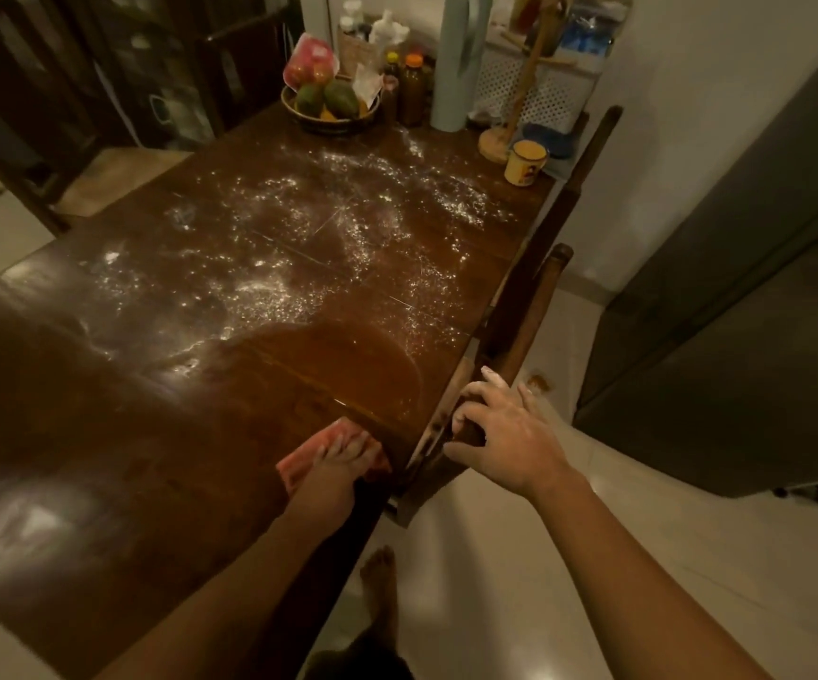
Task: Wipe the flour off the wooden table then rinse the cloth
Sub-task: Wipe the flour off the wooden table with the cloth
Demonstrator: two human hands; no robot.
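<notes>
Cloth [299, 464] sits at the near right edge of the tabletop [103, 434], under the left hand [343, 458]; this grip is flat, fingers straight, pressing, not pinching. Flour [299, 247] lies ahead and to the left, past a wiped arc, in a band running toward the far end. Left hand is nearer; right hand [500, 434] curls over the chair [534, 306] rail.

The table [127, 409] is passable midway; fruit bowl [299, 117], bottles [412, 90], mug [525, 164] crowd its far end.
</notes>
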